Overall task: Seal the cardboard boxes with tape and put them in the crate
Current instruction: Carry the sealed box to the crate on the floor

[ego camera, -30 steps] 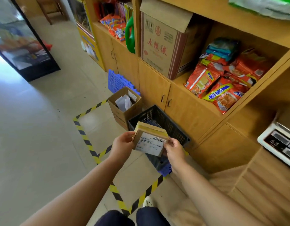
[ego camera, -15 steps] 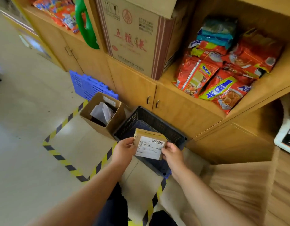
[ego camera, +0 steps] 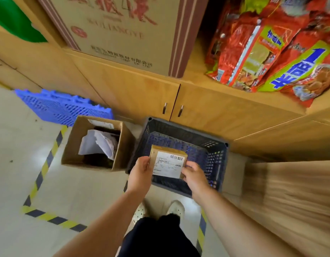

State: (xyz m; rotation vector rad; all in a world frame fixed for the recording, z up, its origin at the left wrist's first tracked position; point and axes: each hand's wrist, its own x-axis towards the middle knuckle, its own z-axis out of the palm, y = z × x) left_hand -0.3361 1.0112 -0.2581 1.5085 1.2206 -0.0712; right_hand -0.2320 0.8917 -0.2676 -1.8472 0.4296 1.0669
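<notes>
1. Cabinet (ego camera: 134, 86): wooden, with two closed doors and small handles, standing beyond both hands. Its open shelf above served as storage.
2. Carton (ego camera: 123, 25): large and printed, on the shelf, far above and ahead of the left hand. It appeared to be stock and no part of the job.
3. Snacks (ego camera: 262, 52): red and yellow packs heaped on the shelf, above and ahead of the right hand.
4. Pallet (ego camera: 62, 106): blue plastic, lying against the cabinet foot, well to the left of the left hand.
5. Crate (ego camera: 214, 158): dark with perforated walls, on the floor directly beneath and ahead of both hands. It sat close to the cabinet, probably so that boxes could be dropped in from a standing position. No other box could be seen inside it.
6. Open box (ego camera: 75, 145): cardboard, flaps up, crumpled paper inside, just left of the left hand and touching or nearly touching the crate. It looked like a waste bin.
7. Left hand (ego camera: 141, 173): gripped the left edge of the box, fingers curled round it.
8. Right hand (ego camera: 193, 175): pinched the right lower corner of the box. A hand on each side kept the box level.
9. Box (ego camera: 167, 164): small, held between the hands above the crate's near half, not yet resting in it. The sealing tape could not be made out clearly.
10. Label (ego camera: 167, 165): white with a barcode, facing up, presumably so it could be read once the box was stowed.
</notes>
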